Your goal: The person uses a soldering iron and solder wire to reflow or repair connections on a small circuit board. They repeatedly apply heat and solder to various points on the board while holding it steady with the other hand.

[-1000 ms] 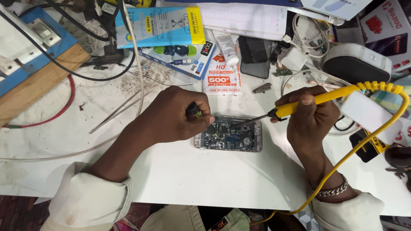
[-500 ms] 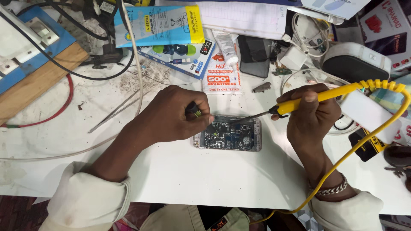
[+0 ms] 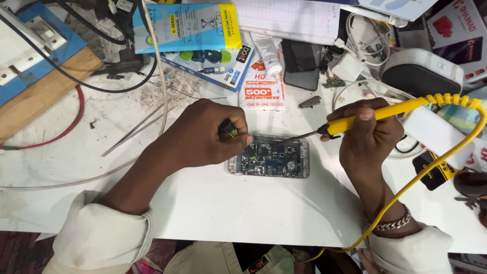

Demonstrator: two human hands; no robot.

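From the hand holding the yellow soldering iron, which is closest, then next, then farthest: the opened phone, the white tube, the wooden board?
1. Opened phone, just left of the right hand.
2. White tube, farther up and left.
3. Wooden board, far left edge of the table.

A white worktable [image 3: 228,213] is seen. Directly on it are laid an opened phone [image 3: 270,158], metal tweezers [image 3: 133,131], a red wire [image 3: 61,133], a white tube [image 3: 267,53], flat packets [image 3: 187,26] and a wooden board [image 3: 43,83].
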